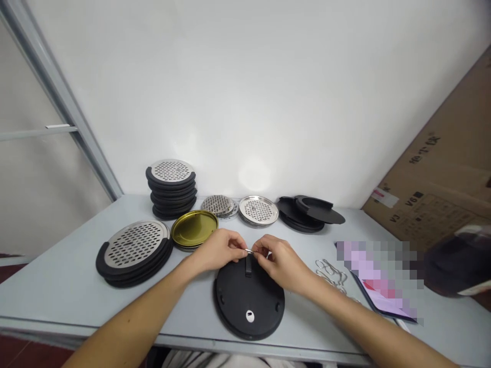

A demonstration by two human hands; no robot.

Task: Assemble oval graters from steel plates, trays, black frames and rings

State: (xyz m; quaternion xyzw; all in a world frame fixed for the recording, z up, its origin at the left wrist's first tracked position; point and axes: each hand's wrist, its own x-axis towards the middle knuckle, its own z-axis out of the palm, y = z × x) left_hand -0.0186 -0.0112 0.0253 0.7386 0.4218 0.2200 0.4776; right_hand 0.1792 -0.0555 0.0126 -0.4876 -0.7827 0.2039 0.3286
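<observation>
Fingers of my left hand (pixel 222 250) pinch one side of a small silver wire loop (pixel 249 251). On its other side, my right hand (pixel 282 260) grips it between thumb and fingers. Most of the loop is hidden by my fingertips. It sits at the far edge of a round black disc (pixel 251 294), by a short raised strap (pixel 248 267). The disc lies flat near the table's front edge, with a small pale oval spot close to its near rim. To the right of my right forearm lies a pile of silver wire loops (pixel 332 273).
Perforated silver plates in black holders are stacked at left (pixel 134 250) and back left (pixel 171 186). Gold dishes (pixel 195 228), loose perforated plates (pixel 259 210) and black holders (pixel 307 212) line the back. A phone-like object (pixel 378 286) and a cardboard box (pixel 433 199) are at right.
</observation>
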